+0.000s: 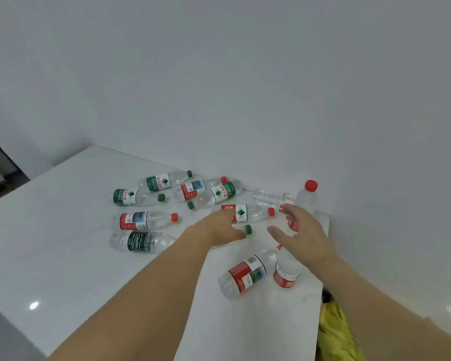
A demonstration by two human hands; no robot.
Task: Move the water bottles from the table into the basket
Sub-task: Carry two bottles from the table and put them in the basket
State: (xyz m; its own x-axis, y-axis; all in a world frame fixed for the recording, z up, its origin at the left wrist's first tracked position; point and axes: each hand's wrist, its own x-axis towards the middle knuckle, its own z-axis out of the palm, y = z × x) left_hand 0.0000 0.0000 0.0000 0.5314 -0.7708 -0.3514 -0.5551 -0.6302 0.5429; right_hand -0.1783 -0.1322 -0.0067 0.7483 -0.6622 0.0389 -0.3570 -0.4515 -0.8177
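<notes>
Several plastic water bottles lie on the white table [63,230], with red or green labels and caps. My left hand [219,226] is spread over a lying bottle, of which only the green cap [248,229] shows past my fingers. Just beyond lies a red-capped bottle [253,213]. My right hand [301,231] is open, fingers apart, in front of an upright red-capped bottle [307,198] at the table's far right corner; it holds nothing. Two red-labelled bottles [245,274] [285,273] lie below my right hand. No basket is clearly in view.
More bottles lie to the left: one with a dark green label [141,242], one red-labelled [143,220], and green-labelled ones [130,197] [162,182]. The grey wall runs close behind. A yellow object [333,334] sits below the table's right edge.
</notes>
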